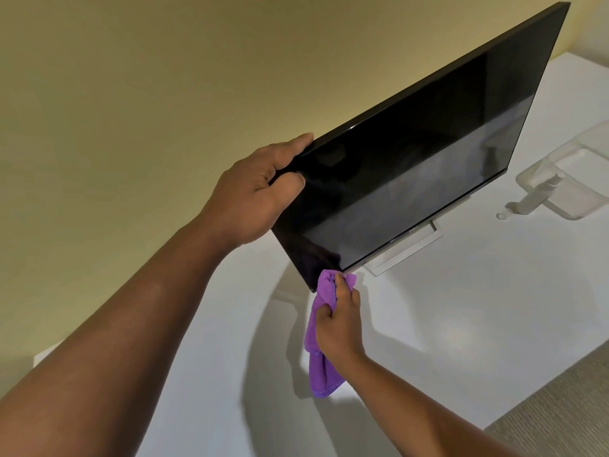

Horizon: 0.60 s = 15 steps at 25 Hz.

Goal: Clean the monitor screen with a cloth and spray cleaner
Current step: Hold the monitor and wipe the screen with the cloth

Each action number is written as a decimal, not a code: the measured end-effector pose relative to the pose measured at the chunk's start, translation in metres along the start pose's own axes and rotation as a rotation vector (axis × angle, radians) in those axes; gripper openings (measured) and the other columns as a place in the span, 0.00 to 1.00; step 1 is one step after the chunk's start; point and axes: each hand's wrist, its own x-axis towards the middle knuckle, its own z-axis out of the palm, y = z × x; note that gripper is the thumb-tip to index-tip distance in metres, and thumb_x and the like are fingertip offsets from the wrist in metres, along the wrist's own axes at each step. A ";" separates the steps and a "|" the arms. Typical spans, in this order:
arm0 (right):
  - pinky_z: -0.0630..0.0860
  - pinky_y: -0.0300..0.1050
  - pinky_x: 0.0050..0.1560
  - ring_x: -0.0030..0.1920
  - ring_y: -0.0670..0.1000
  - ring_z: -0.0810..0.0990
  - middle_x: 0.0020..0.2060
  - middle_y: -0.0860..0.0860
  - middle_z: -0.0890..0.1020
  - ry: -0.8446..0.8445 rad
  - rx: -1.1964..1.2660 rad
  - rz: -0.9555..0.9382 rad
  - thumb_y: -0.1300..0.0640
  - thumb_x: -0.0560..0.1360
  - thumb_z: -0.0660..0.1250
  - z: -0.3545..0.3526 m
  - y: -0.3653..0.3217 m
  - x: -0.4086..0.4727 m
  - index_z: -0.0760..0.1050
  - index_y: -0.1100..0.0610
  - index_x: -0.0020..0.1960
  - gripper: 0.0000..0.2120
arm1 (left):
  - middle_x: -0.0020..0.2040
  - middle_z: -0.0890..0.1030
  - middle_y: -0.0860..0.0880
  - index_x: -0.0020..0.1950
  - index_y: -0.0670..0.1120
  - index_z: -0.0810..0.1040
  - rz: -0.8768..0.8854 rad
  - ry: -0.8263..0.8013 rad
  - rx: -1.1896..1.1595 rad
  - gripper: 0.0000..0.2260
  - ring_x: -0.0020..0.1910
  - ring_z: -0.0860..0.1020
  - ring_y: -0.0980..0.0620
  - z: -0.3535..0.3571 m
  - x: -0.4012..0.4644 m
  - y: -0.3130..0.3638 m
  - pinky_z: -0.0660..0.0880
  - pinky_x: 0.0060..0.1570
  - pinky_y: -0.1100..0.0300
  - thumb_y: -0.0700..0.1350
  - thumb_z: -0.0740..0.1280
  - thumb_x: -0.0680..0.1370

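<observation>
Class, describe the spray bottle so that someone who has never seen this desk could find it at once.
Start at the black monitor on the white desk. Past its right end sits a clear plastic tray. The spray bottle lies on its side across the tray's near rim, white and slim, unlike the small round cap beside it.

The monitor (412, 166) is a black flat panel, switched off, standing on a silver rectangular base on the white desk (461, 308); its glossy screen shows hazy smears toward the lower edge. A purple cloth (321, 328) (bunched, its tail hanging down) touches the screen's lower left corner. A white spray bottle (535, 197) lies on its side beside the monitor, to its right.
</observation>
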 end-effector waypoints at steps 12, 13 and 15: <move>0.78 0.54 0.66 0.67 0.52 0.75 0.73 0.46 0.71 -0.078 0.584 0.330 0.70 0.81 0.58 0.012 -0.031 -0.015 0.64 0.44 0.78 0.32 | 0.73 0.76 0.59 0.74 0.60 0.75 -0.028 -0.050 -0.239 0.25 0.74 0.71 0.58 -0.001 0.008 -0.009 0.65 0.76 0.48 0.52 0.58 0.77; 0.79 0.53 0.64 0.65 0.52 0.77 0.71 0.47 0.73 -0.078 0.597 0.334 0.70 0.80 0.58 0.010 -0.031 -0.015 0.66 0.45 0.78 0.31 | 0.73 0.76 0.59 0.74 0.60 0.75 -0.027 -0.056 -0.243 0.25 0.74 0.71 0.57 -0.001 0.008 -0.009 0.65 0.76 0.48 0.52 0.58 0.77; 0.83 0.49 0.56 0.59 0.52 0.80 0.63 0.47 0.79 -0.090 0.640 0.325 0.71 0.80 0.58 0.005 -0.036 -0.016 0.71 0.46 0.74 0.29 | 0.73 0.75 0.58 0.74 0.60 0.75 -0.024 -0.066 -0.241 0.25 0.74 0.71 0.57 -0.001 0.008 -0.010 0.66 0.76 0.47 0.52 0.58 0.77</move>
